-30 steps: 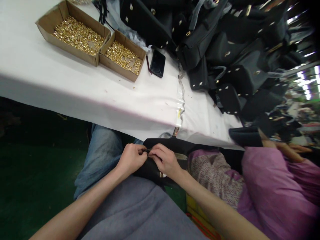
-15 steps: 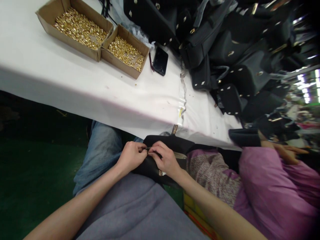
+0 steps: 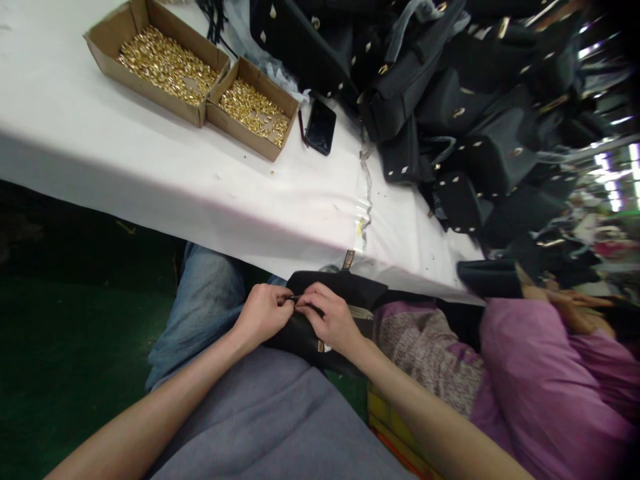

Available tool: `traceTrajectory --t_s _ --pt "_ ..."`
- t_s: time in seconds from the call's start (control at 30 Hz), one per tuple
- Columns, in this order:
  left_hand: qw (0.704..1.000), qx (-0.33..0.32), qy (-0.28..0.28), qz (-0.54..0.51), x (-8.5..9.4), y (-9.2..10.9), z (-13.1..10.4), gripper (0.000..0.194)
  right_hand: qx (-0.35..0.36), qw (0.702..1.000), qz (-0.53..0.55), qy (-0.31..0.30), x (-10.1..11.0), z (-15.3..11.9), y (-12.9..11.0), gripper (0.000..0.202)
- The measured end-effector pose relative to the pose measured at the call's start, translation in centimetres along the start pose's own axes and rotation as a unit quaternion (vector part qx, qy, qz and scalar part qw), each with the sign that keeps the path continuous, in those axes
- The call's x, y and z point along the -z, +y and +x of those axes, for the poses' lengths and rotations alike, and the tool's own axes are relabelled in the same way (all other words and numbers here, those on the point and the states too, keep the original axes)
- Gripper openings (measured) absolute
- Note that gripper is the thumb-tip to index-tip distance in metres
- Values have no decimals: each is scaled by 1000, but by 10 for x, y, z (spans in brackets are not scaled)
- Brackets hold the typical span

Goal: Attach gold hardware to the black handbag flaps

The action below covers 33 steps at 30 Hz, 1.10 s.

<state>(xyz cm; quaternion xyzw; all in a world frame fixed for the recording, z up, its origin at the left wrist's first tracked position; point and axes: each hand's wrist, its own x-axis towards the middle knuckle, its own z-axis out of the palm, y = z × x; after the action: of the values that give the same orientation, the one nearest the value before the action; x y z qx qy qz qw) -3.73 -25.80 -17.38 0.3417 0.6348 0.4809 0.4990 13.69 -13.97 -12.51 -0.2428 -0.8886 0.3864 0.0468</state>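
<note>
A black handbag [image 3: 335, 283] rests on my lap against the table's edge, with a gold-toned clasp piece [image 3: 349, 259] sticking up at its far side. My left hand [image 3: 265, 308] is closed in a pinch over the bag's middle. Opposite it, my right hand [image 3: 327, 315] pinches too, its fingertips almost meeting the left ones. Between the fingertips is a thin dark strip, perhaps part of the bag; it is too small and covered to name. A second metal piece [image 3: 321, 346] shows on the bag below my right hand.
On the white table [image 3: 175, 173] stand a larger cardboard box [image 3: 145, 90] and a smaller one [image 3: 245, 137], both holding small gold fittings. A phone [image 3: 321, 127] lies beside them. Black bags [image 3: 400, 107] are piled at right. A co-worker in a pink sleeve [image 3: 535, 353] sits close on my right.
The view has shifted slightly, so the table and boxes appear a little lower. Both my hands keep their pinch at the same spot on the bag. The co-worker's hand has moved slightly.
</note>
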Motion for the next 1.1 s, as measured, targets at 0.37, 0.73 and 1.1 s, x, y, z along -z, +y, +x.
traceTrajectory --t_s 0.37,0.73,1.1 --pt "1000 -13 -22 16 1 2 -2 26 -107 993 16 52 -4 4 -10 31" --pt "995 -52 -31 77 -1 8 -12 28 -104 993 -55 14 3 8 -24 22" --pt "997 -43 -10 58 -1 12 -22 29 -118 990 -64 37 5 -2 -31 18"
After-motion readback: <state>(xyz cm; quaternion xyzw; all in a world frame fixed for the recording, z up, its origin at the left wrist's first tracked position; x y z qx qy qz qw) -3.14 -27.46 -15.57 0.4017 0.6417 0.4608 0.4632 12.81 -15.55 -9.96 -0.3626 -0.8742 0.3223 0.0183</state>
